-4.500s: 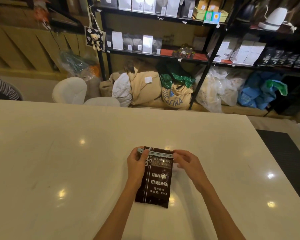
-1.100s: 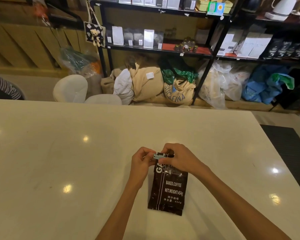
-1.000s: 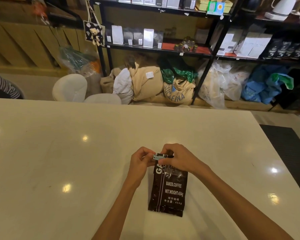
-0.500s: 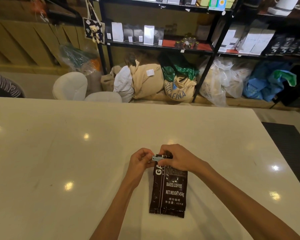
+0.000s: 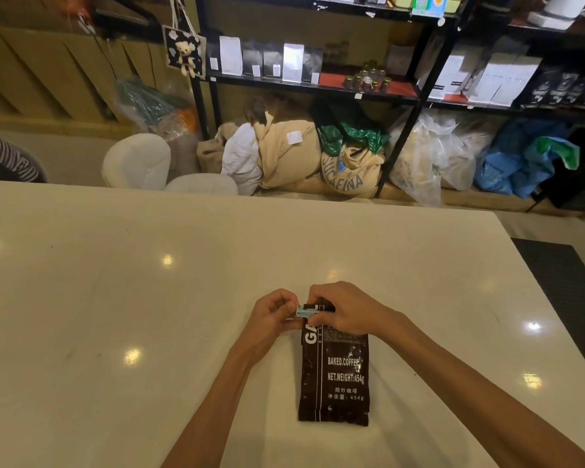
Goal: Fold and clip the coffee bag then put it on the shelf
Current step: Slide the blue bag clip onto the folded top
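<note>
A dark brown coffee bag with white print lies flat on the white table, its top edge folded over. A pale blue clip sits across that folded top. My left hand pinches the clip's left end. My right hand lies over the bag's folded top and covers most of the clip. Beyond the table stands a black metal shelf with white and grey bags on it.
Burlap and plastic sacks are piled on the floor under the shelf. Two white rounded stools stand at the table's far edge. A striped sleeve of another person shows at the left. A dark mat lies right of the table.
Since 4.5 s ago the bag has shifted right and my right hand has slid left over the folded top onto the clip. Over the last second both hands stay nearly still.
</note>
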A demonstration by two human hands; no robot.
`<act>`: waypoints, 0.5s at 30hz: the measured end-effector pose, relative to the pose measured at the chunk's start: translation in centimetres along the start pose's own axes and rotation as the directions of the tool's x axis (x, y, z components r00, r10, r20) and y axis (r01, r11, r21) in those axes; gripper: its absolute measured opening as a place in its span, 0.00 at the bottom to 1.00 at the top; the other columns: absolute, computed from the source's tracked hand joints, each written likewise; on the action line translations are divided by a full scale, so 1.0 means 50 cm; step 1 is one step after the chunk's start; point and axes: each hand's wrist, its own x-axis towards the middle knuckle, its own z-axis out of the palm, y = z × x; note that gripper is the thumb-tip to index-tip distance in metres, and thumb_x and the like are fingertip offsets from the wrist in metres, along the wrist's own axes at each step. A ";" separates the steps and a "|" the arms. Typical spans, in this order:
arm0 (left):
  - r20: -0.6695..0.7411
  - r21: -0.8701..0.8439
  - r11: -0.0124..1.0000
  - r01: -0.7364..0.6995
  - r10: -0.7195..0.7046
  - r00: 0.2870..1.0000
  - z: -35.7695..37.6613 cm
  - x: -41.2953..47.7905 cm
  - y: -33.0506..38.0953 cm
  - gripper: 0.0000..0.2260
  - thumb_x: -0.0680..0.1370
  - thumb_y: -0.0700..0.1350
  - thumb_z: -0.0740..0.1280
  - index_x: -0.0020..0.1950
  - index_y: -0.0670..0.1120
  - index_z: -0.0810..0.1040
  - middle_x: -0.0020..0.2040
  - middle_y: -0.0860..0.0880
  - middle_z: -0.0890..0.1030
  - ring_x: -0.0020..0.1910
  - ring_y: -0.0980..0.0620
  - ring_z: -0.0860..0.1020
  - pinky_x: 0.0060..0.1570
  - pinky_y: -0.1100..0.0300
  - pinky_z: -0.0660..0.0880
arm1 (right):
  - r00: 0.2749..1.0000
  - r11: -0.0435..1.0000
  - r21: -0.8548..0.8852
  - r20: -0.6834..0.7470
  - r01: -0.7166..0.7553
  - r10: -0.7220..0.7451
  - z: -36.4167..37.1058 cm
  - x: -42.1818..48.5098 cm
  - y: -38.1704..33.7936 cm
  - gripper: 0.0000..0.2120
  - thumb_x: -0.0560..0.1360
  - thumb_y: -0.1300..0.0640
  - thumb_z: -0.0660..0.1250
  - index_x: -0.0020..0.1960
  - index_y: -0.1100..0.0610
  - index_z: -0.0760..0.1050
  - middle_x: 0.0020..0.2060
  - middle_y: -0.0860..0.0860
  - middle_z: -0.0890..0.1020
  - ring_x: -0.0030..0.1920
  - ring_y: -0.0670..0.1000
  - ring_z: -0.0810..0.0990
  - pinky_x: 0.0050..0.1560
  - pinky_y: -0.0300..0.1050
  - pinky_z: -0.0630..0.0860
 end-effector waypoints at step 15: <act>-0.087 0.238 0.971 -0.016 0.038 0.996 0.034 0.010 0.025 0.08 0.79 0.34 0.64 0.43 0.42 0.79 0.40 0.46 0.80 0.38 0.52 0.81 0.42 0.56 0.81 | 0.960 0.950 -0.160 -0.130 -0.267 0.248 0.026 0.000 -0.053 0.15 0.79 0.43 0.60 0.49 0.55 0.76 0.41 0.50 0.79 0.41 0.52 0.77 0.40 0.46 0.70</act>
